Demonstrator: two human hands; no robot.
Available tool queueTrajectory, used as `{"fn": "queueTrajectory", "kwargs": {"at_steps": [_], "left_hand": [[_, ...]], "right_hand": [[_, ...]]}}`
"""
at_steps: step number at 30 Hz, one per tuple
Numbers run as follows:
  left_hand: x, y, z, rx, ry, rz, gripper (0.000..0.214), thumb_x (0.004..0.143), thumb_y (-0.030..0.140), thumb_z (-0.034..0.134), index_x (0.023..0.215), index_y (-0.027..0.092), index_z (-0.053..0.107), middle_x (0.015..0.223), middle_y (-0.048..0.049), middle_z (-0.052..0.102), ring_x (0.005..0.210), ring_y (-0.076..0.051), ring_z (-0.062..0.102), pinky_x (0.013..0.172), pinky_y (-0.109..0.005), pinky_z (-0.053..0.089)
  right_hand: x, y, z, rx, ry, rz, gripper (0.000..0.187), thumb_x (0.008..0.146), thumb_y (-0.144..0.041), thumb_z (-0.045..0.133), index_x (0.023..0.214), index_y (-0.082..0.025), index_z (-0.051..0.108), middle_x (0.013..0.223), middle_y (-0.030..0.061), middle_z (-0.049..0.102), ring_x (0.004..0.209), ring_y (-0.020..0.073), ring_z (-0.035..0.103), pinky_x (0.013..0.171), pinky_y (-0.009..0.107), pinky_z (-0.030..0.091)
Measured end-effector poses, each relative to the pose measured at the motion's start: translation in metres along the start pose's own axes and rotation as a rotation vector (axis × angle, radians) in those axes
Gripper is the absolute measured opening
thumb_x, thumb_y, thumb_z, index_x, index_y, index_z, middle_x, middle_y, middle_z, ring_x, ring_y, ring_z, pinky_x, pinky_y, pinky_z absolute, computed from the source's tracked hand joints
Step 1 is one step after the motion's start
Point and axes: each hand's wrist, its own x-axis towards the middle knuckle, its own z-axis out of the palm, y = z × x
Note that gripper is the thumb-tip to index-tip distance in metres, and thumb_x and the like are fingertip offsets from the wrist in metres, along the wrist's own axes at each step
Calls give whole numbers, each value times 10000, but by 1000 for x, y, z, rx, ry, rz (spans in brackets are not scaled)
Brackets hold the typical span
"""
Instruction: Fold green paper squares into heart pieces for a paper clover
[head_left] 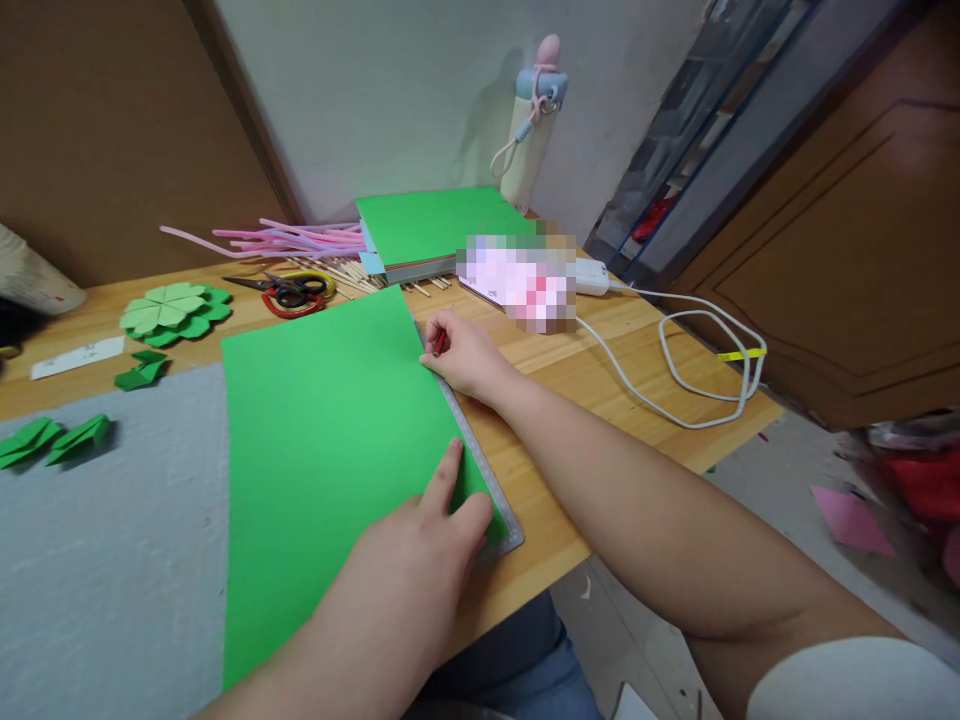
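Several pink stems [300,240] bhd grn sheet [322,430]

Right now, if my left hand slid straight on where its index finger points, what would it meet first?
First the grey strip along the edge of the green sheet, which looks flat; then probably your right hand, near the wrist, though depth is unclear.

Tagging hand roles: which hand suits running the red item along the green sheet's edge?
Probably the right hand: it holds the red item there; the left hand touches the green sheet.
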Motion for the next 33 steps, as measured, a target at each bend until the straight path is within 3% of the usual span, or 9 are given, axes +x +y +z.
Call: {"fn": "queueTrajectory", "kwargs": {"at_steps": [10, 33], "left_hand": [[-1, 2, 0, -22, -24, -33, 130, 912, 146, 395, 958, 208, 500, 1527, -210, 188, 740, -199, 705, 662, -365, 561], [1, 2, -2, -4, -37, -23, 174, 913, 154, 383, 977, 224, 529, 1536, -141, 209, 810, -236, 704, 644, -391, 575]], "right_hand": [[-1, -1, -1, 2, 2, -2, 272, 648, -45, 626, 691, -218, 421, 661, -60, 530, 626, 125, 500, 605, 255, 371], [-2, -6, -4, -21, 2, 15, 262, 639, -49, 620, 690, -216, 424, 657, -63, 522, 619, 123, 486, 604, 251, 360]]}}
